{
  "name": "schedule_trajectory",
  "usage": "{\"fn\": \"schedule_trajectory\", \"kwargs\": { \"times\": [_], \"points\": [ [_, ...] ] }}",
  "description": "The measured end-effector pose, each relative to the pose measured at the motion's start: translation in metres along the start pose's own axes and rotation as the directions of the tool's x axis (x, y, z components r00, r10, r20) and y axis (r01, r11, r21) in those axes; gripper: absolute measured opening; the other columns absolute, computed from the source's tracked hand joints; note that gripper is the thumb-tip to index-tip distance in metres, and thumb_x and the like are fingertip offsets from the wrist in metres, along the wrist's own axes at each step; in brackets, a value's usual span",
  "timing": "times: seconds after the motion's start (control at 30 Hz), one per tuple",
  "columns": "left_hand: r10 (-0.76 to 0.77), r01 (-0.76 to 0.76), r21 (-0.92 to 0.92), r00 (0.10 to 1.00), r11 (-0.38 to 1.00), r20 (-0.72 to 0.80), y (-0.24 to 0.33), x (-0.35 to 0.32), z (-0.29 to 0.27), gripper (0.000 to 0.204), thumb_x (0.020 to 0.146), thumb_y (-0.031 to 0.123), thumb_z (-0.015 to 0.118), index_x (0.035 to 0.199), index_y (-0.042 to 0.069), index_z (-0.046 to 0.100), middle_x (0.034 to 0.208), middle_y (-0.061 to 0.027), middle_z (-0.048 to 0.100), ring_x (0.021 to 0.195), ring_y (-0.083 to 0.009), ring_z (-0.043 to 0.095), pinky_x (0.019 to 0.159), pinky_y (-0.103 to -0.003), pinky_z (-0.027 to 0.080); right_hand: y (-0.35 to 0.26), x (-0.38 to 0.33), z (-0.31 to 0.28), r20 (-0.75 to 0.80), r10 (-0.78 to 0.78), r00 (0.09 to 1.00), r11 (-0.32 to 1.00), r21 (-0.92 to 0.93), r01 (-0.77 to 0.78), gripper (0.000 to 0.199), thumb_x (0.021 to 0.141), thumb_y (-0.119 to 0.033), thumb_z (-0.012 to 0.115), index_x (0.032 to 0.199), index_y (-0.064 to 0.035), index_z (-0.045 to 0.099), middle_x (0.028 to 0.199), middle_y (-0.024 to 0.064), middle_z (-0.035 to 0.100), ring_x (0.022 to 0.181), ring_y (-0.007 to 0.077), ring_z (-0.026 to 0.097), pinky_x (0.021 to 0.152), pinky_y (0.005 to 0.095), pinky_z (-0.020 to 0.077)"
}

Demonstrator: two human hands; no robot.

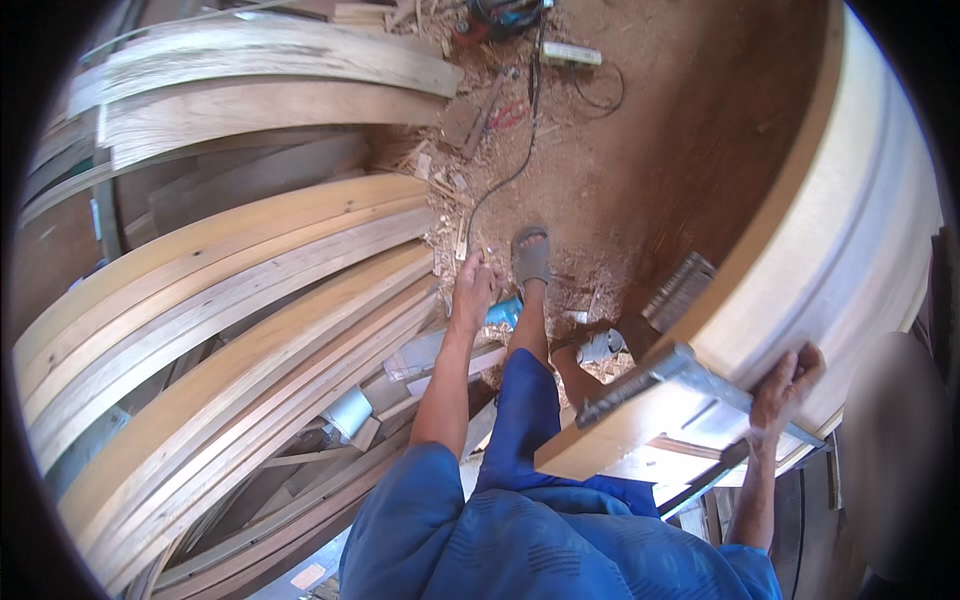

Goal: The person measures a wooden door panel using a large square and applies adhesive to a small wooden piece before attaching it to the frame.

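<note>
My left hand is in front of me above the littered floor, its fingers curled. I cannot make out what is in them; the end of a black cord shows just beyond. To my right stands a large wooden panel with a pale, curved face and a brown edge. My right hand lies on its face with the fingers stretched out. Beside that wrist, a grey metal bar crosses the panel's near end. A pale board end juts toward my lap.
Curved timber pieces are stacked along my left, with more curved boards beyond. A white power strip and a power tool lie far ahead. Wood shavings cover the floor by my sandalled foot.
</note>
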State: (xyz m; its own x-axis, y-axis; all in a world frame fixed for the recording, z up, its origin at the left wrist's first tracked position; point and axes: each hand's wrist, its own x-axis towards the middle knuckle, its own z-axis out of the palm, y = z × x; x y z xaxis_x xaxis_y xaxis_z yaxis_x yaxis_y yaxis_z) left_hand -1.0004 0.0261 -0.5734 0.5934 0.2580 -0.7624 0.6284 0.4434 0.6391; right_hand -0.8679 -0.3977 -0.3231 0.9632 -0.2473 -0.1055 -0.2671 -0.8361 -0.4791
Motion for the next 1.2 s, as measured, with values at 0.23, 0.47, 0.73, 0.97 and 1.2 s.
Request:
{"fn": "schedule_trajectory", "kwargs": {
  "times": [0.23, 0.47, 0.73, 0.97, 1.2],
  "points": [
    [0.183, -0.15, 0.371, 0.982, 0.916, -0.055, 0.133, -0.132, 0.06, 0.024, 0.103, 0.016, 0.043, 0.106, 0.002, 0.063, 0.082, -0.0032, 0.064, 0.067, -0.0086, 0.055, 0.059, -0.025, 0.045, -0.005, 0.001, -0.002, -0.077, -0.048, 0.996, 0.999, -0.028, 0.046, 0.043, 0.098, -0.025, 0.055, 0.128, 0.0051, 0.049, 0.121, 0.0239, 0.053, 0.113, 0.0379, 0.052, 0.099, 0.0464, 0.0412],
    [0.608, -0.51, 0.667, 0.787, 0.543, 0.106, 0.209, -0.252, 0.114, 0.019, 0.091, 0.013, 0.059, 0.103, 0.001, 0.066, 0.082, -0.0175, 0.07, 0.073, -0.0283, 0.069, 0.068, -0.038, 0.053, -0.176, -0.058, -0.043, 0.298, -0.243, 0.923, 0.793, 0.61, 0.012, 0.026, 0.092, -0.016, 0.068, 0.112, -0.0007, 0.064, 0.092, 0.0134, 0.067, 0.078, 0.021, 0.063, 0.073, 0.0353, 0.0522],
    [0.607, -0.596, 0.549, 0.772, 0.586, 0.189, 0.232, -0.309, 0.168, 0.018, 0.092, 0.012, 0.06, 0.105, 0.0, 0.065, 0.086, -0.0175, 0.069, 0.076, -0.0244, 0.069, 0.069, -0.037, 0.053, -0.217, -0.082, -0.049, 0.408, -0.284, 0.868, 0.504, 0.833, -0.227, 0.014, 0.096, -0.011, 0.063, 0.09, 0.0015, 0.06, 0.078, 0.0035, 0.063, 0.07, 0.0083, 0.056, 0.062, 0.0255, 0.0476],
    [0.644, -0.684, 0.336, 0.727, 0.647, 0.239, 0.222, -0.301, 0.166, 0.017, 0.098, 0.012, 0.055, 0.106, -0.001, 0.061, 0.082, -0.0036, 0.062, 0.073, -0.0112, 0.055, 0.066, -0.03, 0.047, -0.223, -0.08, -0.057, 0.448, -0.3, 0.842, 0.447, 0.846, -0.291, 0.017, 0.097, -0.014, 0.062, 0.087, 0.0003, 0.06, 0.076, 0.0025, 0.061, 0.068, 0.008, 0.054, 0.06, 0.0251, 0.0462],
    [0.641, -0.653, 0.164, 0.757, 0.739, 0.124, 0.224, -0.304, 0.173, 0.025, 0.103, 0.03, 0.052, 0.093, 0.007, 0.053, 0.071, 0.0015, 0.051, 0.062, -0.0058, 0.047, 0.055, -0.024, 0.04, -0.234, -0.094, -0.057, 0.282, -0.299, 0.912, 0.43, 0.893, -0.135, 0.019, 0.097, -0.014, 0.06, 0.084, 0.0005, 0.061, 0.072, 0.0034, 0.06, 0.067, 0.0087, 0.054, 0.06, 0.0271, 0.0463]
  ]
}}
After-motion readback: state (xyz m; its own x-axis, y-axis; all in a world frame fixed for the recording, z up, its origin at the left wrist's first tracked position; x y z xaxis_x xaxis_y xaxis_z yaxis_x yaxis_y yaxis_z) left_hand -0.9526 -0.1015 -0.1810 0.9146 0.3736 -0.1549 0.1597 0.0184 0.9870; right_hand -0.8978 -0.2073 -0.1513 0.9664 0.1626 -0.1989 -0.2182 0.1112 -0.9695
